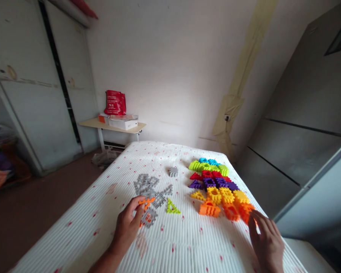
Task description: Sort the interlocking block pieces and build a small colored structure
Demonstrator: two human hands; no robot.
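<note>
My left hand (pixel 130 218) pinches an orange interlocking toy piece (pixel 146 203) between thumb and fingers, above grey pieces. Close by lies a grey square piece (pixel 150 217) with orange showing through its openings. Beyond it is a heap of grey interlocking pieces (pixel 146 185), partly overlapping. A lime-green triangle piece (pixel 173 207) lies flat to the right. My right hand (pixel 268 240) is open, its fingertips at the edge of the rightmost orange block (pixel 245 211), which they partly hide. More orange blocks (pixel 209 209) stand left of it.
Rows of yellow (pixel 227 195), purple (pixel 221 182), red (pixel 207 174), lime (pixel 208 167) and blue blocks (pixel 207 161) extend toward the back. A lone grey block (pixel 173 171) stands left of them. All rest on a ribbed white bed cover (pixel 102 212); a side table (pixel 92 123) stands beyond.
</note>
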